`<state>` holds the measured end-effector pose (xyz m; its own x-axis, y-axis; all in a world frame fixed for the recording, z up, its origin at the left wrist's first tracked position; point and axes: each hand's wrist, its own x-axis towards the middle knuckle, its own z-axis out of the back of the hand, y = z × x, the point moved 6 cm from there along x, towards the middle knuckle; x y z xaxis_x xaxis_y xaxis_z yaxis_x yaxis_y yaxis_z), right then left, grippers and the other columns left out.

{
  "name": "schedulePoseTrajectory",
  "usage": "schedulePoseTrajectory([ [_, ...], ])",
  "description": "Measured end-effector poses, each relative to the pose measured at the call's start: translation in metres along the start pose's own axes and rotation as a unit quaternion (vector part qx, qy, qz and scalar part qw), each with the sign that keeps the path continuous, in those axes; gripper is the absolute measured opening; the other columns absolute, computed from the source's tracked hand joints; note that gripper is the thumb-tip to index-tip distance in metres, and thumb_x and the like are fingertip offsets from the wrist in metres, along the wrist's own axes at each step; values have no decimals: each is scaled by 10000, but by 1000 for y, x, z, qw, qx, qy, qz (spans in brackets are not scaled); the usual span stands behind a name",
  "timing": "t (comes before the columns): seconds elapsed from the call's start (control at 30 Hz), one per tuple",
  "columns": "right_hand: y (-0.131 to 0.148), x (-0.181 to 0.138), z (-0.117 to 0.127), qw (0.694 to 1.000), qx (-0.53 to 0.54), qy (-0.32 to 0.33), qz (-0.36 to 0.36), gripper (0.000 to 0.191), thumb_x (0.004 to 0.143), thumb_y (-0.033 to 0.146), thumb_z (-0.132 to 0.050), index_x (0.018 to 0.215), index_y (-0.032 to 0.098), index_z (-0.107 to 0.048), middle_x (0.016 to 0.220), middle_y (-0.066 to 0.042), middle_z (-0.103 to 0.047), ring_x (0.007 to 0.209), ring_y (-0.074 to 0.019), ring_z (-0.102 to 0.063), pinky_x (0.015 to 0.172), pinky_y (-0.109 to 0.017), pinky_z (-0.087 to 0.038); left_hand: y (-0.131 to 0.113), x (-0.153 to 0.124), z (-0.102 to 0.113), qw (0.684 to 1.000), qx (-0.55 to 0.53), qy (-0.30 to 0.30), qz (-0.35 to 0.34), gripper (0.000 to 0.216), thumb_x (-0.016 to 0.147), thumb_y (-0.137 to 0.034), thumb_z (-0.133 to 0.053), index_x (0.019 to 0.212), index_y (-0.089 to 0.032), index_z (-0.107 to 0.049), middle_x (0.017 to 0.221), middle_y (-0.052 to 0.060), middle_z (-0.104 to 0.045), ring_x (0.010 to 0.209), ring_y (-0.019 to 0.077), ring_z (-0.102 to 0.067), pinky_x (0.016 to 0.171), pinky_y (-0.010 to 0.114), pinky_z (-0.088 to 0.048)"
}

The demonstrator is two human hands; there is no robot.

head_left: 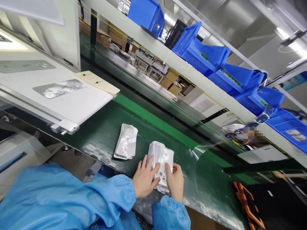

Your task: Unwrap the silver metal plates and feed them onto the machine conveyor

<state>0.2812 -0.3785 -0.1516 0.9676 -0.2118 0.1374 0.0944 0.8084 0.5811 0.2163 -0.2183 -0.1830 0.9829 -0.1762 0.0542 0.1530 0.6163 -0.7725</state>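
Note:
A stack of thin, silvery phone-back-shaped panels (165,153) lies on the green worktop in front of me, its pieces slightly fanned; round holes show near its lower end. My left hand (145,179) rests on the stack's left side, fingers spread and stretched out. At the right edge, my right hand (176,182) grips the stack, thumb on top and the other fingers curled round the side, partly hidden. To the left, apart from both hands, sits a second pile of similar rounded panels (126,142) with a glossy top.
A white conveyor belt (79,105) juts in from the left, carrying flat panels (59,88). Blue bins (203,52) line a shelf above the green worktop (100,140). An orange-and-black object (249,204) stands at lower right. A person (251,134) is beyond the shelf.

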Motion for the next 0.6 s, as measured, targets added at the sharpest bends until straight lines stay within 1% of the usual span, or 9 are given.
schedulePoseTrajectory([
  [0.1, -8, 4, -1, 998, 46, 25, -25, 400, 727, 583, -612, 900, 223, -599, 937, -110, -743, 825, -280, -702, 742, -364, -562, 2, -1, -2, 1000, -3, -7, -3, 612, 957, -415, -519, 1541, -296, -384, 1713, 138, -150, 1544, 483, -113, 1166, 710, -291],
  [0.2, -21, 7, -5, 992, 109, 47, -39, 419, 643, 580, -697, 841, 224, -601, 876, -105, -748, 816, -286, -713, 710, -363, -582, 5, -3, -3, 1000, -8, -22, -7, 578, 962, -406, -514, 1523, -313, -411, 1710, 116, -181, 1544, 470, -141, 1165, 711, -299],
  [0.33, -39, -2, -7, 965, 232, 87, -87, 542, 563, 622, -794, 871, 231, -579, 710, -62, -730, 657, -292, -713, 549, -364, -567, 8, -6, 2, 998, -21, -50, -9, 581, 954, -351, -508, 1516, -236, -420, 1681, 128, -269, 1540, 424, -206, 1194, 639, -325],
  [0.37, -41, -5, -4, 958, 255, 91, -95, 563, 561, 626, -807, 889, 232, -573, 696, -51, -727, 640, -291, -713, 535, -362, -563, 8, -7, 4, 998, -22, -61, -11, 572, 952, -337, -503, 1508, -222, -430, 1673, 131, -289, 1538, 416, -217, 1197, 629, -330],
  [0.43, -42, -11, 2, 946, 294, 92, -100, 579, 581, 617, -818, 937, 231, -575, 726, -43, -739, 677, -292, -728, 554, -358, -571, 5, -7, 9, 996, -14, -82, -21, 534, 958, -313, -484, 1482, -214, -464, 1660, 131, -318, 1531, 410, -234, 1196, 629, -331],
  [0.53, -43, -15, 10, 929, 344, 86, -108, 573, 611, 589, -802, 996, 229, -579, 809, -49, -760, 777, -301, -744, 593, -353, -581, -3, -4, 8, 994, 23, -88, -59, 516, 973, -344, -472, 1469, -199, -483, 1663, 138, -313, 1542, 425, -193, 1207, 668, -275],
  [0.6, -48, -14, 12, 921, 363, 71, -124, 539, 598, 569, -784, 961, 234, -570, 806, -46, -757, 790, -308, -745, 595, -356, -581, -9, -1, -1, 990, 57, -64, -116, 583, 956, -439, -522, 1480, -190, -469, 1658, 149, -322, 1549, 456, -136, 1210, 734, -183],
])
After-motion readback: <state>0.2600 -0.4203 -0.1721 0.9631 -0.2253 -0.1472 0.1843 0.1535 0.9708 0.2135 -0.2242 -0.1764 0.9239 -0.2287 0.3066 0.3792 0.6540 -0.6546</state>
